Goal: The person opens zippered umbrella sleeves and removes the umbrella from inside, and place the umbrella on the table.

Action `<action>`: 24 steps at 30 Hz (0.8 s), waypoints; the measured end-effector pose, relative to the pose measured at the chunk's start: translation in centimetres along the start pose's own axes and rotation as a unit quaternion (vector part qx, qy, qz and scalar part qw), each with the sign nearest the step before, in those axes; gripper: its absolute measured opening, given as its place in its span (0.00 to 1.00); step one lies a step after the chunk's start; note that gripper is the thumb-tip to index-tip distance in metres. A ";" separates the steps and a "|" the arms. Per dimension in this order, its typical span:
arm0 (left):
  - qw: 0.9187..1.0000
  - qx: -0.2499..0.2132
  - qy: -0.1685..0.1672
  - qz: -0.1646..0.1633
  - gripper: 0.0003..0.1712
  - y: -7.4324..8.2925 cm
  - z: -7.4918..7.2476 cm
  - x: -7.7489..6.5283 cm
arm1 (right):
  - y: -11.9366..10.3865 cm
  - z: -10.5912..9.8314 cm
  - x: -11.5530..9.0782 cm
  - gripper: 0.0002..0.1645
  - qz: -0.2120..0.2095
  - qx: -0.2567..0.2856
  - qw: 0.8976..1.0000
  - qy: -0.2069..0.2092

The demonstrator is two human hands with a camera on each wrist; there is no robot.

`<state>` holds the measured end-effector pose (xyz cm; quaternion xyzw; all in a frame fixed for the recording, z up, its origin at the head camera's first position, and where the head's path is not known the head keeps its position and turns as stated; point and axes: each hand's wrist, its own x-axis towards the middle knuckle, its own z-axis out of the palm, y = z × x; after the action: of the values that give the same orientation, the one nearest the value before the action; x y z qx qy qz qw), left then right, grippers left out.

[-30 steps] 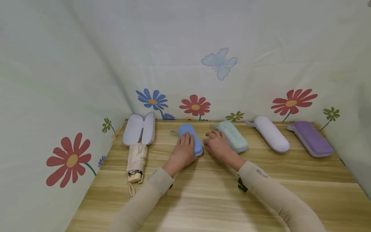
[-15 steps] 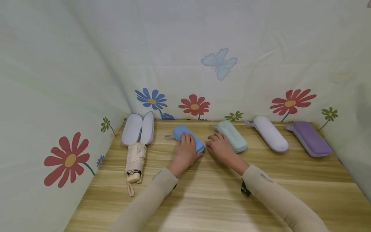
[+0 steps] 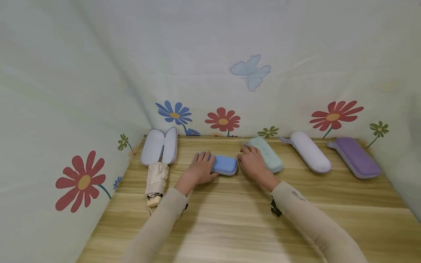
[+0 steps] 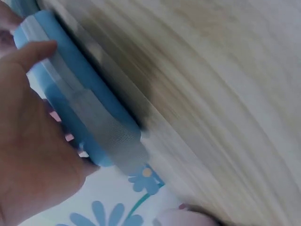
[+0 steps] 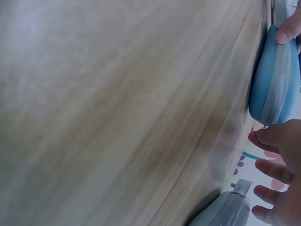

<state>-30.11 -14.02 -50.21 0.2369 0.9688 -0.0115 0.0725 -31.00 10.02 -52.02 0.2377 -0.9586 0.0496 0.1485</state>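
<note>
A blue zip case [image 3: 225, 165] lies nearly sideways on the table in the head view, between my two hands. My left hand [image 3: 201, 168] grips its left end, fingers over the top; in the left wrist view the thumb presses the pale zip band of the case [image 4: 89, 70]. My right hand [image 3: 252, 164] is at the case's right end. In the right wrist view its thumb and index finger pinch the small zipper pull [image 5: 265, 126] there, while the other fingers are spread. Just behind the right hand lies a mint green case [image 3: 267, 155].
On the left an open pale lilac case [image 3: 152, 148] has a folded beige umbrella [image 3: 156, 179] in front of it. A pale lavender case [image 3: 310, 152] and a purple case [image 3: 358, 157] lie to the right on the wooden table [image 3: 230, 226]. A flowered cloth [image 3: 197, 84] hangs behind.
The blue case has turned from slanting away to lying nearly sideways. My left hand has moved slightly left and onto its left end, while the right hand has shifted only a little.
</note>
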 end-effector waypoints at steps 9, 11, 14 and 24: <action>0.999 0.013 0.021 -0.020 0.39 0.0 0.5 0.0 | 0.3 0.0 -0.5 0.08 -0.011 0.000 1.000 0.017; 0.999 0.007 0.026 -0.037 0.39 0.4 0.7 0.2 | 0.4 0.0 -0.7 0.07 -0.017 -0.005 0.999 0.028; 0.997 -0.012 0.031 -0.065 0.38 0.9 0.9 0.6 | 0.3 0.1 -1.1 0.06 -0.028 -0.001 0.999 0.037; 0.991 -0.042 0.034 -0.121 0.39 2.7 1.0 1.8 | -0.1 0.8 -1.5 0.04 -0.035 -0.013 0.998 0.059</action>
<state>-30.34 -10.84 -51.40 0.1153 0.9918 0.0285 0.0475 -29.88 10.48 -53.20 0.2661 -0.9399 0.0454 0.2092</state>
